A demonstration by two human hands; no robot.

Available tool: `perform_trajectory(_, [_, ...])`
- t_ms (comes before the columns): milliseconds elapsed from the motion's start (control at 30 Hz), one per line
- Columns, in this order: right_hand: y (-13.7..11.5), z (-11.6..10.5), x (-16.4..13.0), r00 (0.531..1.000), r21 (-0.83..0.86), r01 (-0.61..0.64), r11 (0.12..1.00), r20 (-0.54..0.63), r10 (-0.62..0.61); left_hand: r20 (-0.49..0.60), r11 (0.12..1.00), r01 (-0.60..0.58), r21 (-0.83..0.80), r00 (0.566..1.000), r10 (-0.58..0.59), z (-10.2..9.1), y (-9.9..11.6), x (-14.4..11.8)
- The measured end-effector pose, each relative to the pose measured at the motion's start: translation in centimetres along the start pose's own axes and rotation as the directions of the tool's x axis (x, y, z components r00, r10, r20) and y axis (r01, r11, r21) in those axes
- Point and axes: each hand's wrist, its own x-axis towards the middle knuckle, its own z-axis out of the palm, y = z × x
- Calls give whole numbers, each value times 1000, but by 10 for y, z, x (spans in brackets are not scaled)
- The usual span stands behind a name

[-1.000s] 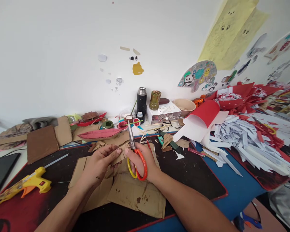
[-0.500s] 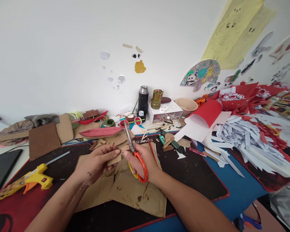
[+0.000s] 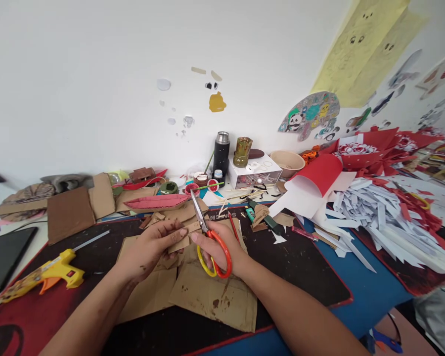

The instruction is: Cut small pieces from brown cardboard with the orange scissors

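My left hand point(image 3: 148, 249), with brown stains on its fingers, pinches a small piece of cardboard point(image 3: 181, 243) between thumb and fingers. My right hand point(image 3: 226, 244) grips a pair of scissors point(image 3: 201, 221) with one red and one yellow handle loop. Its blades point up and away from me, just right of the cardboard piece. Whether the blades touch the cardboard cannot be made out. Beneath both hands lie larger cardboard sheets point(image 3: 215, 299), the nearest one spotted with brown stains.
A yellow glue gun point(image 3: 61, 269) lies at left, near a black tablet-like device point(image 3: 7, 259). Behind my hands stand a black thermos point(image 3: 221, 155), a white box point(image 3: 259, 173) and a beige bowl point(image 3: 287, 163). White paper strips point(image 3: 371, 212) are heaped at right.
The whole view has shifted slightly. The scissors' handle loops look a little further apart, with more of the yellow loop showing. Both hands keep their holds.
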Motion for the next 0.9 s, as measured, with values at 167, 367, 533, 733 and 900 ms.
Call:
perform_trajectory(167, [0, 3, -1, 1000, -36, 19, 999, -8, -19, 30, 1000, 9, 15, 1000, -10, -2, 8, -2])
perform_trajectory(367, [-1, 6, -2, 1000, -49, 24, 999, 8, -24, 21, 999, 24, 34, 999, -25, -7, 14, -5])
perform_trajectory(533, [0, 6, 0, 999, -37, 40, 999, -19, -40, 26, 968, -75, 239, 997, 70, -4, 13, -4])
perform_trajectory(733, [-5, 2, -2, 998, -21, 18, 1000, -64, -19, -105, 897, -167, 410, 968, 228, -30, 18, -5])
perform_trajectory(900, [-13, -4, -1, 989, 32, 9, 999, -150, -4, -206, 837, -180, 518, 923, 325, -58, 25, -4])
